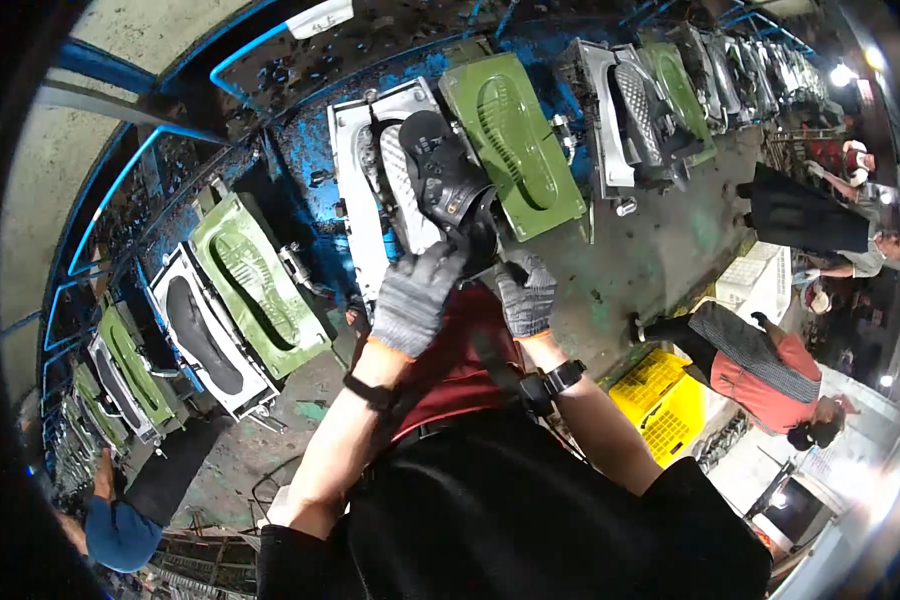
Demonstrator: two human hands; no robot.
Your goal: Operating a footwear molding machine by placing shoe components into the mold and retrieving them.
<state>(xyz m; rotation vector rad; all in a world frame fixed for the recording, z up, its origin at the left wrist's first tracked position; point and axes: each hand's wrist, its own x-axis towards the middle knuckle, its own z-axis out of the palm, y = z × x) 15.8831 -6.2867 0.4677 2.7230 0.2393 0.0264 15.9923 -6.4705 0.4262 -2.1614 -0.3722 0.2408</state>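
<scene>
Over an opened mould hangs a black shoe [440, 170], its rounded toe pointing away from me and its dark opening toward me. My left hand [417, 300], in a grey knitted glove, is closed on the near left edge of the shoe's heel end. On the other side of that end, my right hand [527, 296] in a matching glove has its fingers bent against the rim. Beneath the shoe lies the silver mould half [355, 190] with a patterned insert [398, 185]. The green mould half [515, 140], with a sole-shaped hollow, stands beside it on the right.
More opened moulds line the bench, including a green half [260, 285] and a silver half with a dark sole shape [205, 335] at left. Blue rails [140, 180] run behind. Yellow crates [660, 405] and a person in red [770, 375] are at right; another person [120, 530] stands lower left.
</scene>
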